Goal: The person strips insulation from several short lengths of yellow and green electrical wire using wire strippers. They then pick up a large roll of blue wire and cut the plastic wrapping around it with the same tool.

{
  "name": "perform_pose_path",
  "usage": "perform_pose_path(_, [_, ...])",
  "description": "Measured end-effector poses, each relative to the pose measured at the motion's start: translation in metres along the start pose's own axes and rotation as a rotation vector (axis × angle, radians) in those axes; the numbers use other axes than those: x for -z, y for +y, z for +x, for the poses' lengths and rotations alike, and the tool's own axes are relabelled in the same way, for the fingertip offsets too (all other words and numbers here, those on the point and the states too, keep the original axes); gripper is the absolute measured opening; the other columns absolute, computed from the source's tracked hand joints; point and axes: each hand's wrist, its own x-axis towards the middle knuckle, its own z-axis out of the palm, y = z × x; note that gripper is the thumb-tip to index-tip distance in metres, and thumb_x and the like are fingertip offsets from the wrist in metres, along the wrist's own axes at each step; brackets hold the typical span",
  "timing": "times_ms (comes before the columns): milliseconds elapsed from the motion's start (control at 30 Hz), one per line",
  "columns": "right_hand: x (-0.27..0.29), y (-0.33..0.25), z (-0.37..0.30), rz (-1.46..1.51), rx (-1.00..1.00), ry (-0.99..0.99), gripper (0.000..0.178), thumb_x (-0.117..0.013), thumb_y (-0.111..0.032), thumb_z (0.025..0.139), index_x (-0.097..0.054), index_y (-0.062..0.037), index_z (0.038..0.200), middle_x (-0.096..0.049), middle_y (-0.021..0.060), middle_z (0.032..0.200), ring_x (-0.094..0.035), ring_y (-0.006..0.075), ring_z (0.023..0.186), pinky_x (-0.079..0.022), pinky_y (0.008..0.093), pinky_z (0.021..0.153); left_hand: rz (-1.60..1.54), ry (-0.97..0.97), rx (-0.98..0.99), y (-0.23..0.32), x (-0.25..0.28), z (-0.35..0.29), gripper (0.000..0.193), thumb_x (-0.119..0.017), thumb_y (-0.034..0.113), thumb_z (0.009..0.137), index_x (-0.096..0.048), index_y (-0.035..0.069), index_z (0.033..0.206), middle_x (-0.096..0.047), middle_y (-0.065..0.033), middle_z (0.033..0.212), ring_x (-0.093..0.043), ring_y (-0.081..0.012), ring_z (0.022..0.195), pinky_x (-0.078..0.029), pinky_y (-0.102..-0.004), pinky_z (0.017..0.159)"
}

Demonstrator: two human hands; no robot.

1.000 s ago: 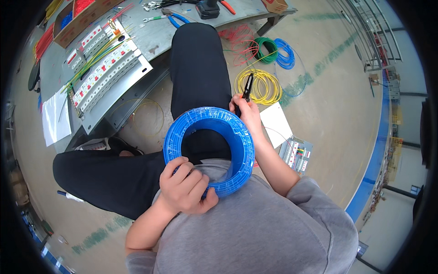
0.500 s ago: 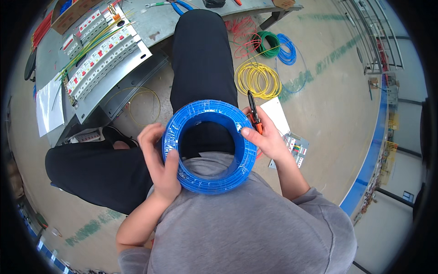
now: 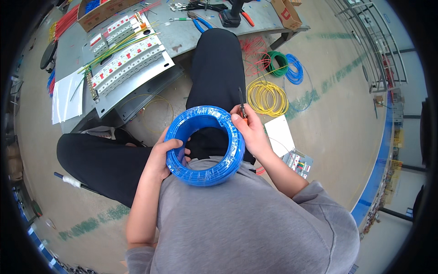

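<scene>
A thick coil of blue wire (image 3: pixel 207 178) in shiny clear wrap lies tilted above my lap. My left hand (image 3: pixel 162 155) grips its left side, thumb over the ring and fingertips showing through the hole. At the coil's upper right, my right hand (image 3: pixel 250 130) is closed around pliers (image 3: pixel 242 109) with a dark, narrow nose and orange handles. Its thumb rests at the coil's outer edge, while its other fingers are mostly hidden.
A grey workbench (image 3: pixel 178 41) ahead bears a panel of circuit breakers (image 3: pixel 127 64), blue-handled pliers (image 3: pixel 199 23) and a cordless drill (image 3: pixel 230 18). Yellow (image 3: pixel 267 98), green (image 3: pixel 276 64) and blue wire coils (image 3: pixel 294 69) lie on the floor at right, near a small breaker board (image 3: pixel 299 163).
My left hand has gone from resting spread at the coil's side to gripping its ring. The coil has shifted slightly and tilted. The view has moved, showing more of the bench.
</scene>
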Motion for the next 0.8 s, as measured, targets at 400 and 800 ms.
perform_pose_path(400, [-0.017, 0.012, -0.004, -0.01, 0.01, -0.001, 0.021, -0.058, -0.026, 0.113, -0.06, -0.0056, 0.112, -0.054, -0.004, 0.088, -0.05, 0.0049, 0.082, -0.045, 0.0251, 0.075, -0.051, 0.111, 0.002, -0.014, 0.017, -0.013, 0.082, -0.066, 0.013, 0.081, -0.042, 0.012, 0.16, -0.064, -0.0181, 0.123, -0.069, -0.0278, 0.086, -0.064, -0.0459, 0.072])
perform_pose_path(800, [0.034, 0.045, -0.076, 0.14, -0.238, 0.103, 0.06, -0.044, -0.047, 0.118, -0.057, 0.0018, 0.151, -0.068, -0.0005, 0.106, -0.06, 0.0073, 0.091, -0.048, 0.0232, 0.086, 0.257, 0.109, -0.359, -0.031, -0.063, -0.058, 0.089, -0.077, 0.023, 0.099, -0.022, 0.001, 0.165, -0.056, -0.0114, 0.128, -0.061, -0.0183, 0.115, -0.052, -0.0349, 0.102])
